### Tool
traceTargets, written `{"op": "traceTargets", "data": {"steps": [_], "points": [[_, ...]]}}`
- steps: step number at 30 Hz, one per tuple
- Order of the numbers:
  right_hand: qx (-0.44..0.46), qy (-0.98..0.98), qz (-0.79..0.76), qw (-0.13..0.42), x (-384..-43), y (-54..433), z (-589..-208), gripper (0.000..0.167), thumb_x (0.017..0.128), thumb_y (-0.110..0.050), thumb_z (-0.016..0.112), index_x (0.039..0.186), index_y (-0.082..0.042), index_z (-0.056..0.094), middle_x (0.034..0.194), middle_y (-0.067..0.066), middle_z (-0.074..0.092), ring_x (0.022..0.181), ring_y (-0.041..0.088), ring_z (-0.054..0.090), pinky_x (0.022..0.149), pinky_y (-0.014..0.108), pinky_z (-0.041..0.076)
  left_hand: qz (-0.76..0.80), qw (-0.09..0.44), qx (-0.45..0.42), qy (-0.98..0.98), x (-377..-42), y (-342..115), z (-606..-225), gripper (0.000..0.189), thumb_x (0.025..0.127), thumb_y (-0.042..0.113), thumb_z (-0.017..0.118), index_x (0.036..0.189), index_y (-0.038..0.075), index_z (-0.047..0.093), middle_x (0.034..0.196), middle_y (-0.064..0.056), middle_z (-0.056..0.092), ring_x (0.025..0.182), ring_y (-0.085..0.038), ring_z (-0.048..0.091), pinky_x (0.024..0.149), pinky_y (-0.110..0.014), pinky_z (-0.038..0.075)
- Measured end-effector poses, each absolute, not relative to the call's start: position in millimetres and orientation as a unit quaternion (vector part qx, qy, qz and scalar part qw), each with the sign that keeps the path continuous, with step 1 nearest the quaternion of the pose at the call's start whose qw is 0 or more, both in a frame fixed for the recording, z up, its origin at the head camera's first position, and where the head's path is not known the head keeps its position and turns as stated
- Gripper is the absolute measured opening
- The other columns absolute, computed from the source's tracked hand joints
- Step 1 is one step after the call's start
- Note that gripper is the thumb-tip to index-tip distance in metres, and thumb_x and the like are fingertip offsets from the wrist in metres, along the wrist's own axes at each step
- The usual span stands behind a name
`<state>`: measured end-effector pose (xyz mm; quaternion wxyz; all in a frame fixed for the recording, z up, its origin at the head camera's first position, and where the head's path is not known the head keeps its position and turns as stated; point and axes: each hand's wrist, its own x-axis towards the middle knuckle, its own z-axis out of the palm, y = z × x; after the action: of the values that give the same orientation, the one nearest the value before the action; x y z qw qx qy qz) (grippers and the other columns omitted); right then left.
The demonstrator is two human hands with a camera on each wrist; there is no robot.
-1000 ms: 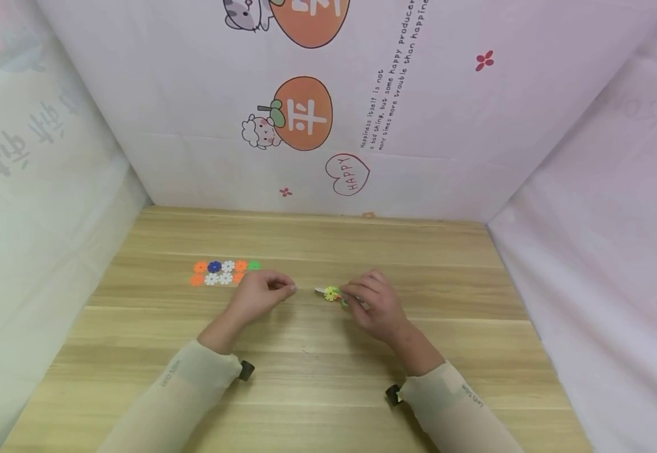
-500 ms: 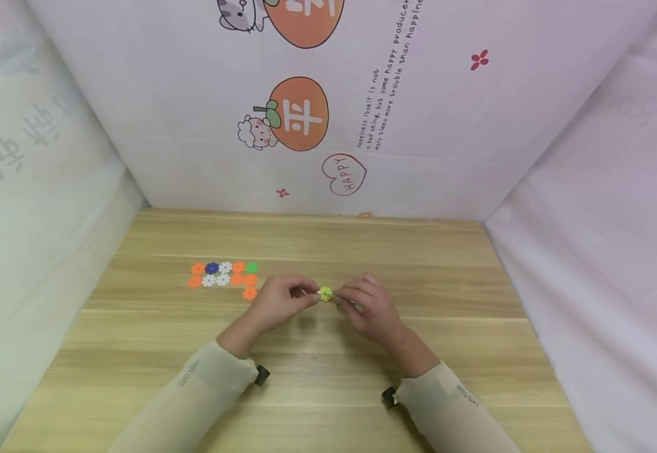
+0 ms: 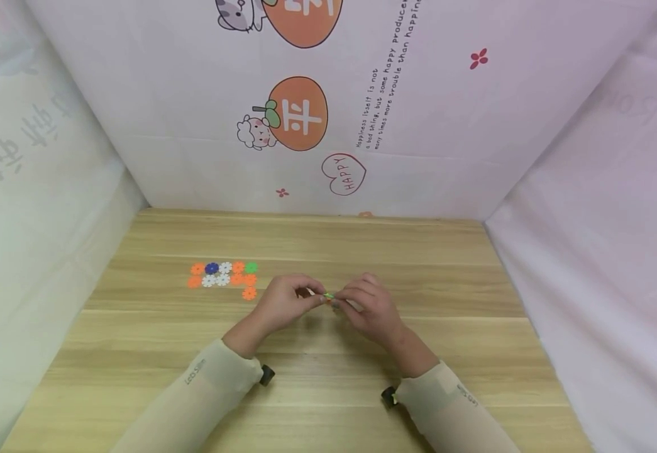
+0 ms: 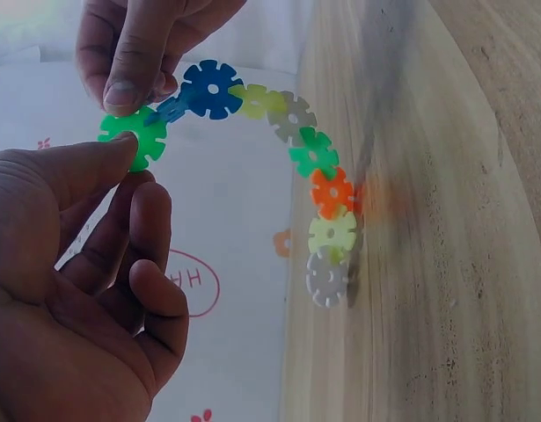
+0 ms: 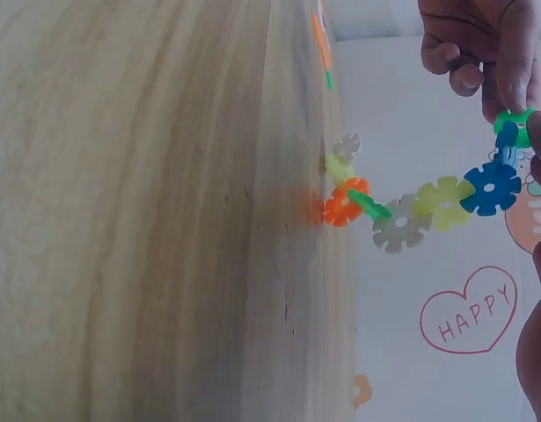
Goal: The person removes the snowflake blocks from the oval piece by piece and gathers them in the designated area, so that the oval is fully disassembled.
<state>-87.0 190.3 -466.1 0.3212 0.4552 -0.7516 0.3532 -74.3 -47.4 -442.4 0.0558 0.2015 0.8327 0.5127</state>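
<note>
Both hands meet over the middle of the table at a chain of flower-shaped plastic discs. My left hand (image 3: 283, 305) pinches the green disc (image 4: 149, 141) at the chain's upper end between thumb and finger. Opposite it, the right hand (image 3: 376, 308) pinches beside the same disc, thumb tip at its edge. Below, the chain hangs in a curve: blue discs (image 4: 213, 90), then yellow, whitish, green, an orange disc (image 4: 332, 193), yellow, and a whitish disc (image 4: 327, 277) at the lower end. In the head view fingers hide most of the chain.
Left of the hands, loose flower discs lie flat in rows on the wooden table (image 3: 419, 264): several orange ones (image 3: 249, 294), white ones (image 3: 208, 281), a blue one (image 3: 212, 268) and a green one (image 3: 251, 268). Printed cloth walls (image 3: 419, 176) enclose the back and sides.
The left hand has moved right, away from the loose discs, to meet the right hand at the chain. A yellow disc facing up between the hands is no longer seen flat on.
</note>
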Motion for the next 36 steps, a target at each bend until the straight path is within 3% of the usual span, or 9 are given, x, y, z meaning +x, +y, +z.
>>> {"op": "traceTargets", "data": {"steps": [5,8,15,32,36], "points": [[0.452,-0.745,0.364,0.329,-88.4,192.5,-468.1,0.017,0.086,-0.017,0.086,0.092,-0.006,0.075,0.089,0.001,0.075,0.081,0.020,0.064,0.075,0.033,0.049,0.515,0.056,0.197,0.832,-73.2,-48.0,-442.2,0.013,0.096,0.034,0.077,0.099,0.022,0.079,0.102,0.014,0.074,0.085,-0.012,0.069,0.070,-0.035,0.058],[0.444,-0.755,0.363,0.317,-88.5,194.4,-469.6,0.026,0.090,-0.027,0.084,0.100,-0.005,0.075,0.095,0.003,0.075,0.086,0.022,0.064,0.079,0.036,0.049,0.515,0.052,0.195,0.833,-72.5,-48.2,-441.2,0.010,0.096,0.031,0.078,0.098,0.021,0.079,0.103,0.013,0.074,0.085,-0.011,0.069,0.072,-0.035,0.058],[0.417,-0.803,0.335,0.264,-87.3,199.5,-473.8,0.049,0.086,-0.041,0.086,0.116,-0.005,0.075,0.109,0.005,0.075,0.100,0.024,0.063,0.088,0.040,0.050,0.519,0.050,0.182,0.834,-72.0,-48.4,-440.2,0.004,0.095,0.022,0.077,0.098,0.025,0.079,0.101,0.012,0.074,0.086,-0.012,0.068,0.070,-0.034,0.058],[0.423,-0.808,0.314,0.263,-84.3,196.0,-472.3,0.038,0.085,-0.030,0.087,0.109,-0.003,0.077,0.104,0.004,0.076,0.095,0.023,0.064,0.085,0.039,0.053,0.508,0.034,0.171,0.844,-71.2,-50.3,-438.6,0.006,0.096,0.018,0.077,0.097,0.024,0.079,0.100,0.014,0.074,0.086,-0.012,0.068,0.071,-0.036,0.057],[0.426,-0.800,0.320,0.277,-85.9,196.9,-475.4,0.038,0.081,-0.025,0.090,0.108,-0.001,0.077,0.102,0.005,0.076,0.094,0.023,0.065,0.084,0.039,0.054,0.506,0.008,0.153,0.849,-71.1,-54.4,-436.6,0.007,0.096,0.018,0.076,0.096,0.025,0.078,0.097,0.013,0.074,0.084,-0.013,0.067,0.068,-0.036,0.057]]}}
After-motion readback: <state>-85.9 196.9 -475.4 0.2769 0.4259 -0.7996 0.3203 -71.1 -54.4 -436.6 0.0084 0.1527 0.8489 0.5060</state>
